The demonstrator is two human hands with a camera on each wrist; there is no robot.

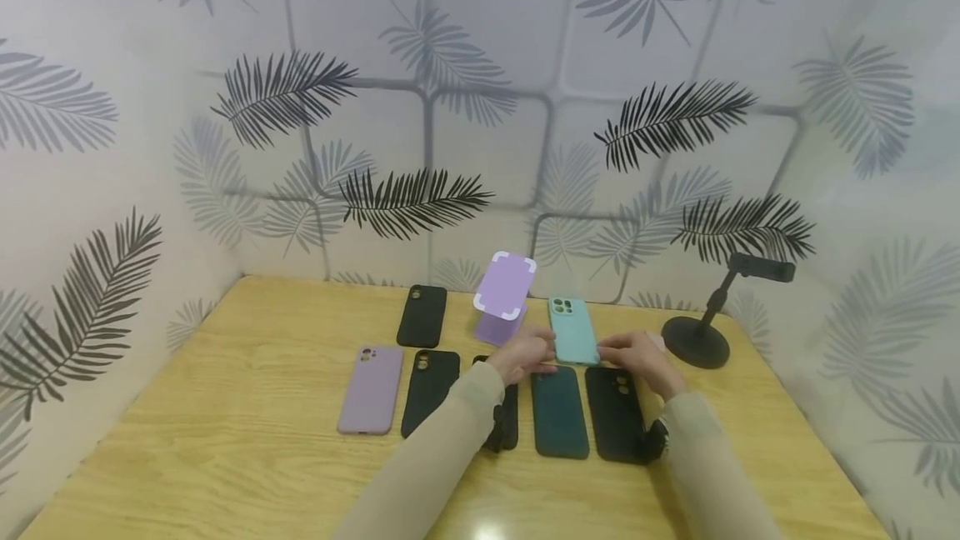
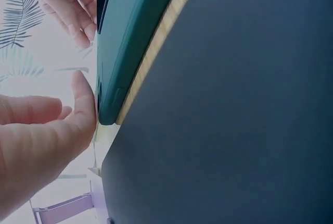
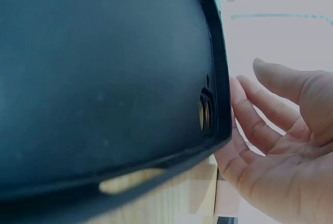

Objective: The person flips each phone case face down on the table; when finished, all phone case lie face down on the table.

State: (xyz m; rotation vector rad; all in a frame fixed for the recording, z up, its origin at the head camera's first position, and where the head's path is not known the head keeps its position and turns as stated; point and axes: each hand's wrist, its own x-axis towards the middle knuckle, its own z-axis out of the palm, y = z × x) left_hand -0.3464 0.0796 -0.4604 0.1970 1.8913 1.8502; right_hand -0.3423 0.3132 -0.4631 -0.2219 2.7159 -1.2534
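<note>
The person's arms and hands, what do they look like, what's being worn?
Both arms wear long, loose beige sleeves reaching the wrists. A dark strapped device sits at each wrist, under the left sleeve and at the cuff of the right sleeve. The left hand and right hand are bare: no gloves, and no rings can be made out.

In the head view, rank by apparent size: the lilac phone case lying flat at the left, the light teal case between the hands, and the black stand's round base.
1. lilac phone case
2. light teal case, partly covered by fingers
3. round base; close to the teal case, farther away, so unsure
</note>
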